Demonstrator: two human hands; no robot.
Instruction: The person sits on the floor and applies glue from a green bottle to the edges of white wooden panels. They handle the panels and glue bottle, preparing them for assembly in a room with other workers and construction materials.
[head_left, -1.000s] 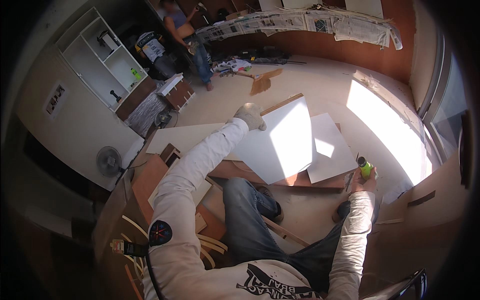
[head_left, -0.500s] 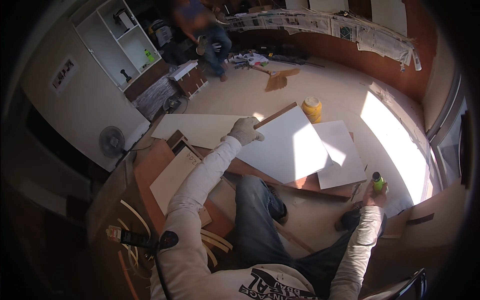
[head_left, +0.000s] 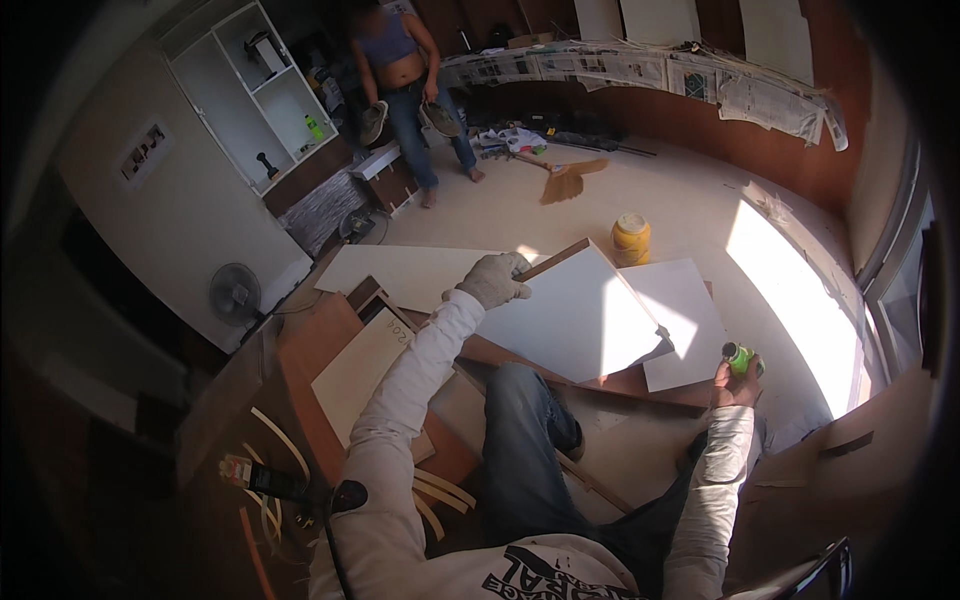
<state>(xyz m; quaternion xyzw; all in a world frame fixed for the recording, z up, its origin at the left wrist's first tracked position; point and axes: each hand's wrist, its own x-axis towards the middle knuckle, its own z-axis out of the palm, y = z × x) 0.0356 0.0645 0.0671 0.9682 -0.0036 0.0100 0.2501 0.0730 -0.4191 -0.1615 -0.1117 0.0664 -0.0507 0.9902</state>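
Observation:
My left hand [head_left: 492, 281], in a pale work glove, is closed on the upper left edge of a white board [head_left: 550, 325] and holds it tilted. That board has a brown strip [head_left: 556, 259] along its far edge. In my right hand [head_left: 736, 390], bare, is a small green bottle [head_left: 743, 360] with a dark top, tipped toward the left. The bottle is off the board's right side, near a second white board [head_left: 685, 350], and does not touch either board. A shadow falls on the right corner of the held board.
Beneath lies a reddish-brown panel [head_left: 320, 340] with a pale marked board [head_left: 365, 365] on it. A yellow jar [head_left: 631, 240] stands behind. Curved pale strips [head_left: 445, 490] lie low left. A fan [head_left: 235, 293], a broom [head_left: 570, 182] and a person [head_left: 405, 90] holding shoes are farther off.
My right hand has moved left and up a little, tipping the bottle leftward. My left hand keeps its hold on the board. The person at the back has stood up, a shoe in each hand.

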